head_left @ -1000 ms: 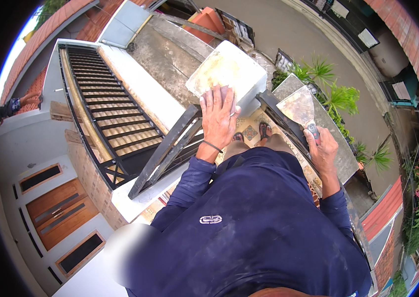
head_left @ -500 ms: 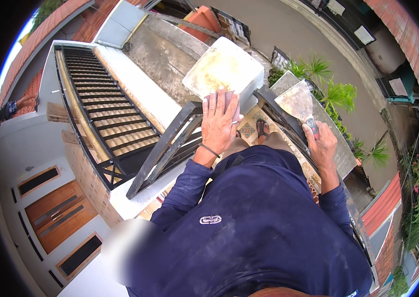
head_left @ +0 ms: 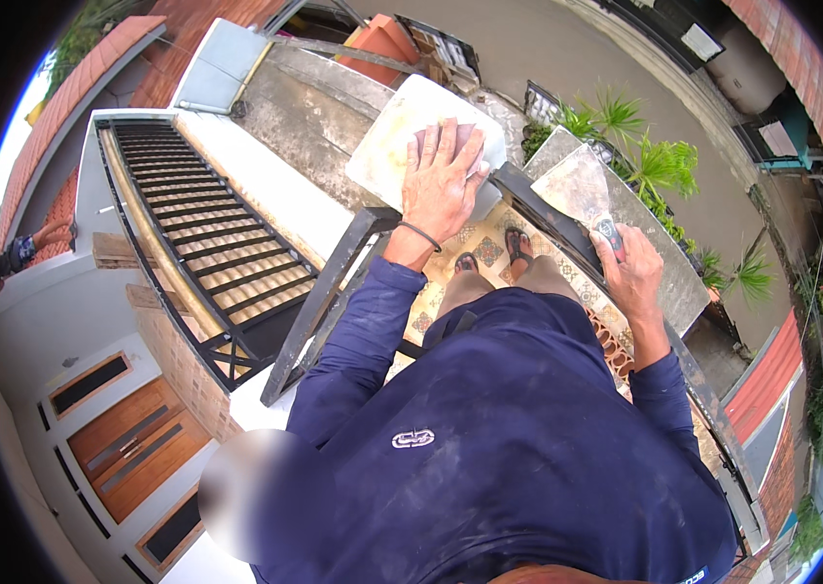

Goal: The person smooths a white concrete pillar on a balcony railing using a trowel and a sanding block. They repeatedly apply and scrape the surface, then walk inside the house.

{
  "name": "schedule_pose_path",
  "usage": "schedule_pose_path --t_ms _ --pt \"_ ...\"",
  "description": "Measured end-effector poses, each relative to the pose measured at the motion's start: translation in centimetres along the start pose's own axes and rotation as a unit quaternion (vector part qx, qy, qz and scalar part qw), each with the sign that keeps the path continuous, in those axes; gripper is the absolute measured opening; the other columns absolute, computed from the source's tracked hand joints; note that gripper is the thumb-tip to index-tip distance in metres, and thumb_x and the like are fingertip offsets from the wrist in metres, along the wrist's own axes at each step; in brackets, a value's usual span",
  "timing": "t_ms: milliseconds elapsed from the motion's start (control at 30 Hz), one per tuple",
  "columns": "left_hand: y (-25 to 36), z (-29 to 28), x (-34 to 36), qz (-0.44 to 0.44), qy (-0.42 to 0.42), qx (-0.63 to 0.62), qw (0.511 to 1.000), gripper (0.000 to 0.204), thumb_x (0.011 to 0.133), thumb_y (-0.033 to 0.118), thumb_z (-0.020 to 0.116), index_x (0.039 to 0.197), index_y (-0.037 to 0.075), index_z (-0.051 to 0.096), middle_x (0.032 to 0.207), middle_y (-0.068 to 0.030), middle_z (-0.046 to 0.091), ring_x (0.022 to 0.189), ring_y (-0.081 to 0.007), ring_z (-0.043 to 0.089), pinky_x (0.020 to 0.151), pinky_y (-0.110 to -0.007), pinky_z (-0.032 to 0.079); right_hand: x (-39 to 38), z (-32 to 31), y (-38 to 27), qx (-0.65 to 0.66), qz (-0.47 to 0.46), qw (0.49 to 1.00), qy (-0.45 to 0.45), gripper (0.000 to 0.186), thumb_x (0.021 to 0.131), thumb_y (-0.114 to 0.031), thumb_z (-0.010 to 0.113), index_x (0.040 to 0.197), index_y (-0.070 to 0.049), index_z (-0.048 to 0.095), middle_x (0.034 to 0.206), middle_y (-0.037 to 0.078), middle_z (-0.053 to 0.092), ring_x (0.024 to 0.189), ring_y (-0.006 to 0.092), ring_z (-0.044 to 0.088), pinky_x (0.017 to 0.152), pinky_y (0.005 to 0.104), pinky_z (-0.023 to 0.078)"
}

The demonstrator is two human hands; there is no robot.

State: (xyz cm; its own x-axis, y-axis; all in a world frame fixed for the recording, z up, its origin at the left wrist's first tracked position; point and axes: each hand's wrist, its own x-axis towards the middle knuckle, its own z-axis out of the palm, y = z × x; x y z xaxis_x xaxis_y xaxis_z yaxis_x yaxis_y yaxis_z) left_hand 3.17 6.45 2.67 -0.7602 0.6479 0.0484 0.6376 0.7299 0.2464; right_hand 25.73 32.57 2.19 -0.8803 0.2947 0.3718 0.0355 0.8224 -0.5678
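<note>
Near the top centre, a white square pillar cap [head_left: 382, 146] with stained patches stands between black railings. My left hand [head_left: 441, 190] presses its fingers over a thin brownish-grey pad [head_left: 462, 134], apparently sandpaper, on top of that cap. My right hand [head_left: 633, 268] grips the dark handle of a wide putty knife [head_left: 572, 185], its stained metal blade pointing up beside the right-hand black railing [head_left: 553, 224]. Below, my sandalled feet stand on a patterned tile floor [head_left: 480, 234].
A black slatted railing [head_left: 199, 226] runs along the left, above wooden double doors [head_left: 144, 438]. A person [head_left: 13, 258] shows at the far left edge. A concrete ledge [head_left: 674, 292], palm plants [head_left: 660, 165] and a grey lane [head_left: 548, 58] lie to the right and beyond.
My left hand has slid up and forward from the cap's near edge onto its top, with the pad beneath it. My right hand keeps the putty knife in much the same place.
</note>
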Motion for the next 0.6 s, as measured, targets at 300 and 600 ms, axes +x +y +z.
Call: schedule_pose_path --t_ms 300,600 --pt "0.6 0.5 0.4 0.013 0.060 0.021 0.998 0.053 0.111 0.041 0.058 0.162 0.027 0.054 0.172 -0.0180 0.042 0.157 -0.0495 0.039 0.125 -0.072 0.026 -0.2 0.1 -0.1 -0.014 0.000 1.000 -0.006 0.031 0.092 -0.020 0.088 0.110 0.001 0.073 0.085 0.013 0.068 0.069 0.0288 0.067 0.063 0.0409 0.053" --pt "1.0 0.7 1.3 -0.004 0.012 0.045 0.999 0.054 0.110 0.035 0.060 0.160 0.016 0.055 0.170 -0.0135 0.047 0.158 -0.0465 0.039 0.124 -0.074 0.025 -0.2 0.1 -0.1 -0.006 0.019 1.000 -0.011 0.032 0.092 -0.020 0.088 0.110 0.002 0.073 0.085 0.014 0.068 0.070 0.0295 0.068 0.064 0.0416 0.054"
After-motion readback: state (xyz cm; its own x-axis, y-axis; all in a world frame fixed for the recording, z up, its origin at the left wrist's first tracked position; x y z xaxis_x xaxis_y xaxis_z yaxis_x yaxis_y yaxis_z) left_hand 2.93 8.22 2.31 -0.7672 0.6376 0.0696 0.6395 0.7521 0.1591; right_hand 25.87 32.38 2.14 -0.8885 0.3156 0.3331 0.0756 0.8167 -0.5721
